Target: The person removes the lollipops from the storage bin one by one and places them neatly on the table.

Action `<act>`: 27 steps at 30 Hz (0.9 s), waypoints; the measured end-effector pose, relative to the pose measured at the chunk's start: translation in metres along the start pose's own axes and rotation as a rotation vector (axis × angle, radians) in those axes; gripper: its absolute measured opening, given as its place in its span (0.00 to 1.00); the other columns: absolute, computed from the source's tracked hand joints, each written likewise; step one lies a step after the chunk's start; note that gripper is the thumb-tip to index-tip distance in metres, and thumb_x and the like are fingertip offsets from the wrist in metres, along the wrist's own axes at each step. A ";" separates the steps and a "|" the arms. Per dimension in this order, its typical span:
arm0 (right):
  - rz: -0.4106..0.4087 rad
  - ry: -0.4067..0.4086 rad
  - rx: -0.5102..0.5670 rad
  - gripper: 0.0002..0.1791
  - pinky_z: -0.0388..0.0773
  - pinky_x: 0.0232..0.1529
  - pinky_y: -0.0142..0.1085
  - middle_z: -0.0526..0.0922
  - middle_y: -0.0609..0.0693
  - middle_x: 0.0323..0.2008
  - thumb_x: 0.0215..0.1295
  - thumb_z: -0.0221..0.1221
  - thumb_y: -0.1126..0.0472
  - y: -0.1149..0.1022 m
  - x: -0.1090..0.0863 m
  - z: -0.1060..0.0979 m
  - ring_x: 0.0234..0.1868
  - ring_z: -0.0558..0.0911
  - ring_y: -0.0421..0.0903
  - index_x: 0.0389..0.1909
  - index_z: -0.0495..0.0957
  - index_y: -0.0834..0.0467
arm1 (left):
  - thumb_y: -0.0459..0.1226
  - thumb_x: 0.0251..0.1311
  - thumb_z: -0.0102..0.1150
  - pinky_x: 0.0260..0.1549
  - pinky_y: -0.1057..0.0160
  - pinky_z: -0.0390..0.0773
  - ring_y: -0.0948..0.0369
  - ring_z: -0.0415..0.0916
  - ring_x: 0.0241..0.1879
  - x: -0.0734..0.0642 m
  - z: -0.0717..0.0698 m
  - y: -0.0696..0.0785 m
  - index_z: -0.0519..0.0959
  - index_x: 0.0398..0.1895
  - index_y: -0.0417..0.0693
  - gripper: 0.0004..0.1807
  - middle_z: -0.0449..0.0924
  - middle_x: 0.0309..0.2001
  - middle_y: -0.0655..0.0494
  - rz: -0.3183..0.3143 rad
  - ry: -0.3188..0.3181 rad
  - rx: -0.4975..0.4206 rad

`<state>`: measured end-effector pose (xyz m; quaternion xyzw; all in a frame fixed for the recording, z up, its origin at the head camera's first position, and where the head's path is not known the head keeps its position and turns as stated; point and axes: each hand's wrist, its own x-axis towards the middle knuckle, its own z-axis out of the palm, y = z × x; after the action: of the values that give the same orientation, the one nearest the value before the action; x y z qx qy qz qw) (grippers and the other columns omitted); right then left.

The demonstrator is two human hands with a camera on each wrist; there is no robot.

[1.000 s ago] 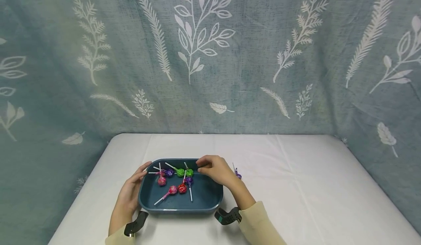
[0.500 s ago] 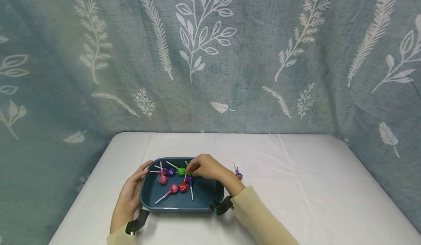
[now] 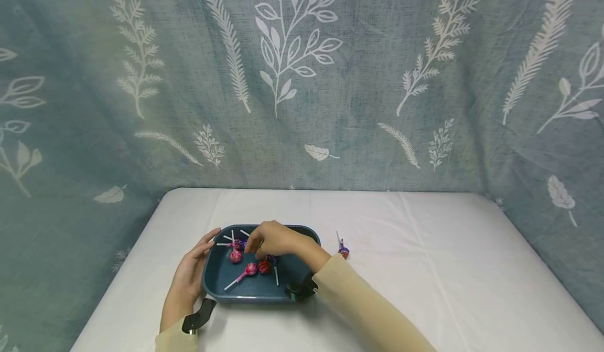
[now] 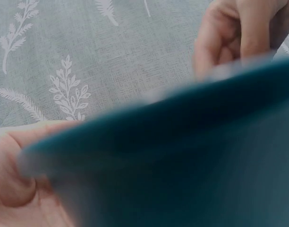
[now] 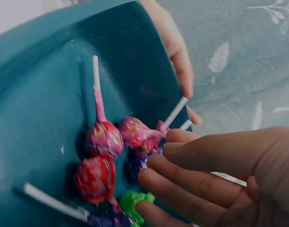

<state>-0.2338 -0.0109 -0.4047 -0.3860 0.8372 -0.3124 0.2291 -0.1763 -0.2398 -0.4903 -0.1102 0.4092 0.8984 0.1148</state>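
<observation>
A dark teal tray (image 3: 219, 276) sits on the table with several wrapped lollipops inside. My left hand (image 3: 189, 276) rests along the tray's left side, fingers nearly straight against the outer wall. Over the tray's far left part, my right hand (image 3: 273, 239) reaches down with loosely bent, parted fingers. In the right wrist view, its fingertips hover by or touch a purple lollipop (image 5: 136, 166) and a green lollipop (image 5: 135, 203); contact is unclear, and nothing is visibly pinched. Nearby lie a pink lollipop (image 5: 104, 139) and a red lollipop (image 5: 95, 180).
One purple-and-red lollipop (image 3: 344, 252) lies on the white tablecloth (image 3: 424, 278) right of the tray. A patterned blue-green curtain (image 3: 358, 147) hangs behind the table. Each wrist carries a black camera mount (image 3: 200, 315).
My right hand has moved left across the tray, from its far right corner over the green lollipops toward the purple and pink ones. The left hand has kept its place.
</observation>
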 end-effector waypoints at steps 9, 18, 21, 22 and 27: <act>0.030 -0.053 -0.062 0.13 0.75 0.36 0.26 0.86 0.50 0.36 0.54 0.67 0.72 -0.006 0.021 0.014 0.33 0.80 0.34 0.41 0.84 0.61 | 0.38 0.74 0.40 0.58 0.59 0.68 0.60 0.71 0.56 -0.002 0.000 0.001 0.65 0.68 0.56 0.21 0.76 0.54 0.58 0.011 -0.095 0.023; 0.037 -0.114 -0.134 0.16 0.74 0.35 0.26 0.83 0.45 0.33 0.51 0.69 0.70 -0.007 0.028 0.023 0.33 0.77 0.34 0.42 0.84 0.57 | 0.38 0.74 0.39 0.56 0.59 0.70 0.61 0.72 0.54 -0.005 0.003 0.004 0.61 0.71 0.52 0.23 0.76 0.53 0.58 0.013 -0.102 0.048; 0.050 -0.122 -0.182 0.16 0.74 0.34 0.25 0.82 0.43 0.32 0.50 0.69 0.70 -0.008 0.029 0.025 0.33 0.77 0.34 0.42 0.84 0.56 | 0.38 0.74 0.39 0.55 0.60 0.71 0.61 0.73 0.53 -0.005 0.004 0.004 0.60 0.71 0.52 0.24 0.76 0.53 0.58 0.002 -0.076 0.039; 0.052 -0.122 -0.199 0.16 0.74 0.33 0.25 0.81 0.43 0.32 0.50 0.69 0.70 -0.008 0.029 0.026 0.33 0.76 0.34 0.42 0.84 0.56 | 0.37 0.74 0.39 0.54 0.60 0.71 0.61 0.73 0.52 -0.004 0.004 0.004 0.60 0.71 0.53 0.24 0.76 0.52 0.58 0.000 -0.070 0.036; 0.061 -0.131 -0.240 0.15 0.73 0.30 0.24 0.80 0.42 0.30 0.51 0.69 0.71 -0.010 0.029 0.029 0.31 0.76 0.34 0.40 0.84 0.56 | 0.38 0.73 0.40 0.55 0.59 0.71 0.61 0.73 0.53 -0.003 0.004 0.003 0.66 0.67 0.56 0.21 0.75 0.54 0.58 0.002 -0.047 0.035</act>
<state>-0.2278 -0.0484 -0.4223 -0.4044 0.8632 -0.1770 0.2450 -0.1748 -0.2397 -0.4847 -0.0866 0.4220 0.8937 0.1254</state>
